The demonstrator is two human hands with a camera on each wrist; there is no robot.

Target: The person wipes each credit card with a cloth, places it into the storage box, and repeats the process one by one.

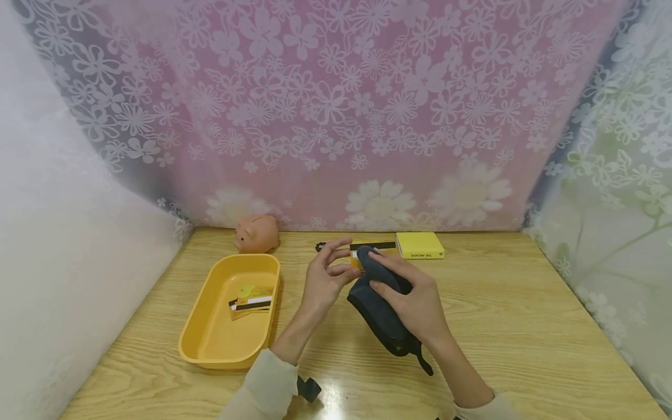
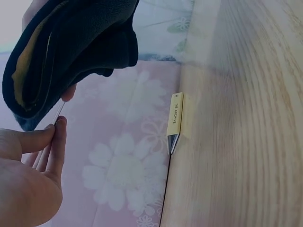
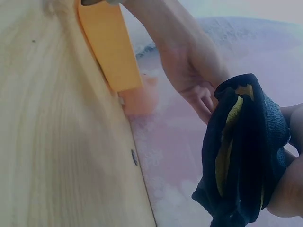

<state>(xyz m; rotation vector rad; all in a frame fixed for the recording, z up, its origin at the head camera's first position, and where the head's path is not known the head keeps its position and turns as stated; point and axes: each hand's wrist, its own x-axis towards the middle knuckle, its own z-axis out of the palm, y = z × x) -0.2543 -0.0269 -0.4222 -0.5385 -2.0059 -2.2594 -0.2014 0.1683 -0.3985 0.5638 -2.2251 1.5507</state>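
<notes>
My left hand (image 1: 324, 281) pinches the edge of an orange bank card (image 1: 374, 247) with a black stripe, partly hidden behind a pouch. In the left wrist view the card (image 2: 58, 112) shows edge-on between thumb and fingers. A dark blue soft pouch (image 1: 382, 318) is tilted in the air, gripped by my right hand (image 1: 420, 300) with its thumb and fingers. The right wrist view looks into the pouch (image 3: 274, 123), whose mouth gapes around a yellow lining (image 3: 222, 163). Several similar cards (image 1: 253, 302) lie overlapping in a yellow tray (image 1: 194, 326).
Behind the tray stands an orange piggy bank (image 1: 258, 234). A yellow book (image 1: 420, 245) marked "THE ARCHIVE" lies at the table's back edge. A small black object (image 1: 320, 247) is left of it, near my left fingers. Flowered curtain (image 1: 336, 116) hangs behind the wooden table (image 1: 525, 326).
</notes>
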